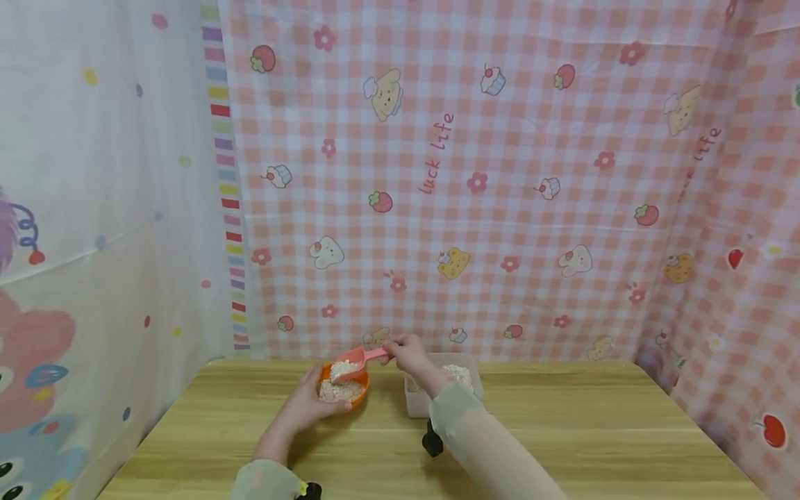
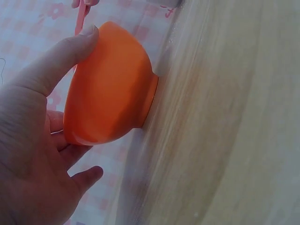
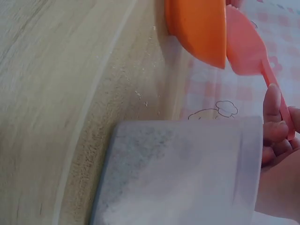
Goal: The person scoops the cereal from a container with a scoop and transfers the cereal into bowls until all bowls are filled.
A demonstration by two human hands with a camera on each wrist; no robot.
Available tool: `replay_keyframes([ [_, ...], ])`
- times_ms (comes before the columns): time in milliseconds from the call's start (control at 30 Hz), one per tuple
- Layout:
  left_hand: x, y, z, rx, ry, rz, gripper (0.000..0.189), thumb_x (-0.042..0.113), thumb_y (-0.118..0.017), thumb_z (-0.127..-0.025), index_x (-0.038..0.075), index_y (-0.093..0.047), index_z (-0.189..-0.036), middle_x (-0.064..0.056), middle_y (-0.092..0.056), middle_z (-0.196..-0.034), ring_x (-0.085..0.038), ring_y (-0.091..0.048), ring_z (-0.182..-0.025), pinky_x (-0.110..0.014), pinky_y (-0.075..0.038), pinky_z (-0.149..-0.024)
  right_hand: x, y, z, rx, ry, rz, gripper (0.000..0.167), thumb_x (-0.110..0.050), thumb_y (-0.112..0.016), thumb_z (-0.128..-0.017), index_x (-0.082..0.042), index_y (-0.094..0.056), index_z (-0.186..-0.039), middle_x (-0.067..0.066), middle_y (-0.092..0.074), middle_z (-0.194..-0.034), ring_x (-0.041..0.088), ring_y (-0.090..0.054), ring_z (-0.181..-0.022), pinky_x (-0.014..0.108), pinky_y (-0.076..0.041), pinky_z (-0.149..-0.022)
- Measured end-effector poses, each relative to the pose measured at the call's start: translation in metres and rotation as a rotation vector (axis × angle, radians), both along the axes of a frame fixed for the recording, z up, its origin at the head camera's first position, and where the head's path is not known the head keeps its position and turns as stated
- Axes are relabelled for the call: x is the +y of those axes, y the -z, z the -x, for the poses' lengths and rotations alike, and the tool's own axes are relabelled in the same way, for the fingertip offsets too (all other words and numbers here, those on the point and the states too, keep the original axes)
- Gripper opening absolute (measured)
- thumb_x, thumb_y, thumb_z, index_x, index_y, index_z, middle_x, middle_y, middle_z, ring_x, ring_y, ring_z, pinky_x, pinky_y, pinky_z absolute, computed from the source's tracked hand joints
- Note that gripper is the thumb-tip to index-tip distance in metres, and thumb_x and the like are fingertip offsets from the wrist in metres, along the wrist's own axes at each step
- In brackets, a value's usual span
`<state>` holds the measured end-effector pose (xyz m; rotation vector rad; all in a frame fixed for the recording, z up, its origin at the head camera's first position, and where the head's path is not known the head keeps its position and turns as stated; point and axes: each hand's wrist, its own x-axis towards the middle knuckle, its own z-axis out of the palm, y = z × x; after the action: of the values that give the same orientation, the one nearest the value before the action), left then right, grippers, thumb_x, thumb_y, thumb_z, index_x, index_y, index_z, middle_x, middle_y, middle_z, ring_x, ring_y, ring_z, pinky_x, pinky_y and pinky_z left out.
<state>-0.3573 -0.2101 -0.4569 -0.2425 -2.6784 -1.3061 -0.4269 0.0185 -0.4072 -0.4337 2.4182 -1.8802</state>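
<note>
While the orange bowl (image 2: 110, 84) is apparently resting on the table (image 1: 375, 458), the left hand (image 1: 306, 403) is gripping it from the left, thumb along the near rim, presumably bracing it against tipping. The right hand (image 1: 409, 355) is pinching the pink scoop (image 3: 246, 47) by its handle, holding the loaded pan over the bowl's far part, probably so that stray pale flakes (image 1: 337, 391) are caught. The translucent container (image 3: 197, 168) is standing to the right, apparently within short reach.

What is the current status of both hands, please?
Left hand grips orange bowl. Right hand holds pink scoop, pale flakes aboard, over bowl. Nothing visible blocking scoop from bowl.
</note>
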Motion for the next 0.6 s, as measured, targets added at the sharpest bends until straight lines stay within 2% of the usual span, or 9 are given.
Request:
replay_keyframes([
  [200, 0.002, 0.000, 0.002, -0.001, -0.009, 0.005, 0.114, 0.039, -0.087, -0.069, -0.009, -0.021, -0.150, -0.030, -0.020, -0.153, -0.050, -0.025, -0.137, -0.063, -0.025, -0.108, -0.001, 0.000, -0.002, 0.113, 0.021, -0.080, 0.024, -0.012, -0.052, -0.100, 0.004, -0.069, -0.092, 0.027, -0.067, -0.085, 0.009, -0.029, -0.046, 0.020, -0.024, -0.043],
  [333, 0.003, 0.001, 0.003, 0.001, -0.009, 0.002, 0.114, 0.039, -0.087, -0.069, -0.009, -0.022, -0.149, -0.031, -0.021, -0.153, -0.049, -0.026, -0.136, -0.062, -0.025, -0.108, -0.001, -0.007, -0.003, 0.191, 0.029, -0.157, 0.023, -0.014, -0.055, -0.099, -0.001, -0.068, -0.084, 0.018, -0.067, -0.075, 0.009, -0.034, -0.046, 0.020, -0.027, -0.041],
  [433, 0.003, 0.000, 0.003, 0.001, -0.007, -0.004, 0.114, 0.039, -0.087, -0.069, -0.010, -0.022, -0.149, -0.031, -0.021, -0.153, -0.049, -0.026, -0.137, -0.062, -0.025, -0.108, 0.001, -0.015, -0.006, 0.273, 0.043, -0.278, 0.027, -0.018, -0.055, -0.099, -0.004, -0.068, -0.079, 0.007, -0.065, -0.067, 0.010, -0.035, -0.045, 0.022, -0.028, -0.040],
  [600, 0.002, 0.000, 0.001, 0.003, -0.009, -0.002, 0.113, 0.038, -0.086, -0.070, -0.010, -0.021, -0.149, -0.031, -0.022, -0.153, -0.049, -0.024, -0.138, -0.062, -0.024, -0.109, 0.004, -0.027, -0.011, 0.382, 0.057, -0.466, 0.029, -0.025, -0.054, -0.100, -0.012, -0.069, -0.079, -0.004, -0.061, -0.061, 0.010, -0.037, -0.044, 0.023, -0.030, -0.042],
])
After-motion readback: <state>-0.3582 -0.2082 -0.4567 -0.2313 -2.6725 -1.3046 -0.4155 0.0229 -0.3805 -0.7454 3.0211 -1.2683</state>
